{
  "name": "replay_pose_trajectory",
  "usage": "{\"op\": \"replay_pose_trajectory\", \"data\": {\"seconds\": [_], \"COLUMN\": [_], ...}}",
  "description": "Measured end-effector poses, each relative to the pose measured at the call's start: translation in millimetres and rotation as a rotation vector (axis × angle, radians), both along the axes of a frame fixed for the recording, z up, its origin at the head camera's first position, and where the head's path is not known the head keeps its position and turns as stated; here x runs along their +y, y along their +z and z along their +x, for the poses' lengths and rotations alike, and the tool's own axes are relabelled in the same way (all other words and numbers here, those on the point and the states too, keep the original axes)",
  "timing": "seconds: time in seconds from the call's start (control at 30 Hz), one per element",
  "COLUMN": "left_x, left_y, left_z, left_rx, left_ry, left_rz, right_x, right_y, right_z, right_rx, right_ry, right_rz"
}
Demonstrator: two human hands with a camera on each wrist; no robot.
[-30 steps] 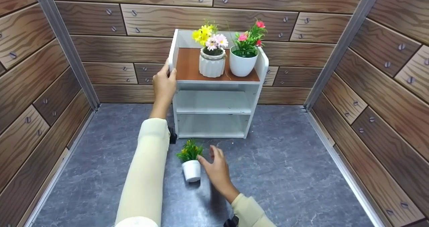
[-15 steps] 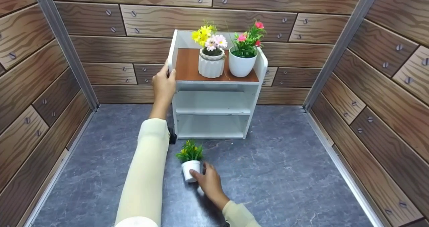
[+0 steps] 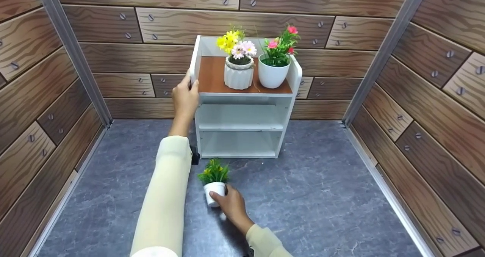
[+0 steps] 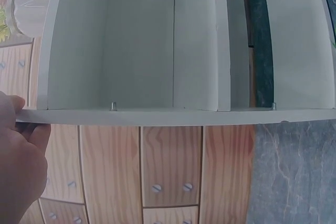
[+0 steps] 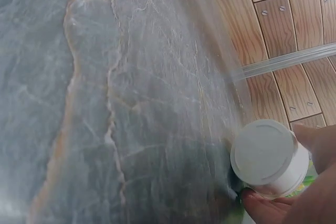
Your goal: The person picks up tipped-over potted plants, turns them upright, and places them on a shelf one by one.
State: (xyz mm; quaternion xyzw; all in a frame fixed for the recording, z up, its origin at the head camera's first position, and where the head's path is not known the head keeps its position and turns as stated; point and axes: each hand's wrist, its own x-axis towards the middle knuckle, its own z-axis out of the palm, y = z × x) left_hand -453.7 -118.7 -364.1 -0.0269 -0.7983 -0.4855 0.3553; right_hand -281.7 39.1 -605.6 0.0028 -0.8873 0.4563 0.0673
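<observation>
A small white pot (image 3: 214, 193) with a green, yellow-flowered artificial plant (image 3: 214, 171) stands in front of the shelf. My right hand (image 3: 232, 205) grips this pot from the right, thumb across its front and fingers behind. The right wrist view shows the pot's round base (image 5: 264, 151) tipped toward the camera, between thumb and fingers. Up at the white shelf unit (image 3: 242, 94), my left hand (image 3: 185, 97) holds the left side panel near its top. In the left wrist view, fingers and thumb of the left hand (image 4: 23, 153) pinch that panel's edge.
On the shelf's brown top stand a ribbed pot (image 3: 238, 75) with yellow and pink flowers and a smooth white pot (image 3: 273, 73) with red-pink flowers. Two lower compartments face forward. Wood-patterned walls (image 3: 151, 52) enclose the grey marbled surface (image 3: 322, 192) on three sides.
My right hand has moved left and down from beside the plant to the white pot and taken hold of it. The left hand stays on the shelf's side panel.
</observation>
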Motion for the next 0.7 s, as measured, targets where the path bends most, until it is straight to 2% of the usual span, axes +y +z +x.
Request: {"op": "replay_pose_trajectory", "data": {"seconds": [0.2, 0.43, 0.7], "left_x": [1.6, 1.7, 1.1], "left_y": [1.2, 0.8, -1.2], "left_z": [-0.3, 1.0, 1.2], "left_rx": [0.003, -0.011, -0.003], "left_ry": [-0.005, -0.009, -0.004], "left_rz": [0.004, 0.008, 0.016], "right_x": [6, 20, 33], "right_y": [2.8, 4.6, 2.4], "right_z": [-1.3, -7.9, -17.6], "right_rx": [-0.016, -0.008, 0.046], "right_ry": [0.005, -0.037, -0.079], "right_rz": [-0.060, -0.119, -0.146]}}
